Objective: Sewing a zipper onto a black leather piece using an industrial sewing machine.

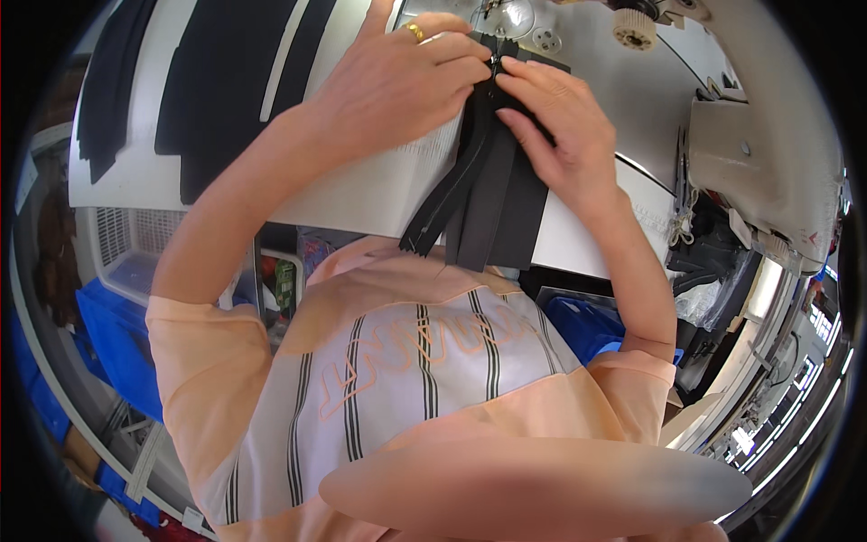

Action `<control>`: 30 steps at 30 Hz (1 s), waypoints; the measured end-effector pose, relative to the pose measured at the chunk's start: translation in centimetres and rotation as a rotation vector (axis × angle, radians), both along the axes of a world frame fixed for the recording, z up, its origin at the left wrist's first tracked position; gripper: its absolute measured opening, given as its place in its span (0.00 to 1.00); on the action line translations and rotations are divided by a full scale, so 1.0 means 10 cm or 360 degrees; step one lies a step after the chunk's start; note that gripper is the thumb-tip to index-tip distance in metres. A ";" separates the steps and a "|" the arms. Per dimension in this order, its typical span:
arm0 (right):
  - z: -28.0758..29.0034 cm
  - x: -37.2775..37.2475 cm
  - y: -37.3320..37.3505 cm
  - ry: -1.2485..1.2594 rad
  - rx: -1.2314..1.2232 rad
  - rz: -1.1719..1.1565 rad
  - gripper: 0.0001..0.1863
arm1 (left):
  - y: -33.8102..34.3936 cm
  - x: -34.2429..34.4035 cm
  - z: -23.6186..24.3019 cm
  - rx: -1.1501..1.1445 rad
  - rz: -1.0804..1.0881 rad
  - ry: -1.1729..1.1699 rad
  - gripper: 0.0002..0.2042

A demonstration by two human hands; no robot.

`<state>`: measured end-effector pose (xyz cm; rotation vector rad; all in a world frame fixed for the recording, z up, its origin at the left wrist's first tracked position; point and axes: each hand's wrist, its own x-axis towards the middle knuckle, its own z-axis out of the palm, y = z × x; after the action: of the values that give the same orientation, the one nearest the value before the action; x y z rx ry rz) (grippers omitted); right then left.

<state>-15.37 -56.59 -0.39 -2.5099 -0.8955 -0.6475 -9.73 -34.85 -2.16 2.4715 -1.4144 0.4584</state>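
Although there's a sewing machine (768, 163) right there, the action's all on a black zipper (465, 163) to its left.
Left hand (406, 86) has its fingertips at the zipper's top end, can't tell if that grip's pinching; right hand (569, 126) has a spread grip, fingertips touching there too. Black fabric (519, 208) alongside, also left of the machine.

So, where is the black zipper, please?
In the head view, the black zipper slants down-left from upper middle, its top end between the left hand and right hand, beside dark fabric strips.
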 end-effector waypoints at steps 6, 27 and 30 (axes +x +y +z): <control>0.16 -0.74 0.53 0.0038 0.0052 0.0439 0.21 | -0.02 0.03 0.03 -0.0100 -0.0006 0.0331 0.10; -0.08 -0.99 0.32 0.0303 0.0142 0.0212 0.15 | 0.03 -0.01 -0.02 0.0116 -0.0037 0.0211 0.22; 0.14 -0.51 0.19 0.0103 0.0350 0.0191 0.19 | 0.03 -0.01 0.00 0.0094 -0.0090 0.0221 0.27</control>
<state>-20.50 -54.71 1.00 -2.2513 -0.8921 -0.5884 -9.82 -34.51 -2.19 2.4488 -1.4569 0.2318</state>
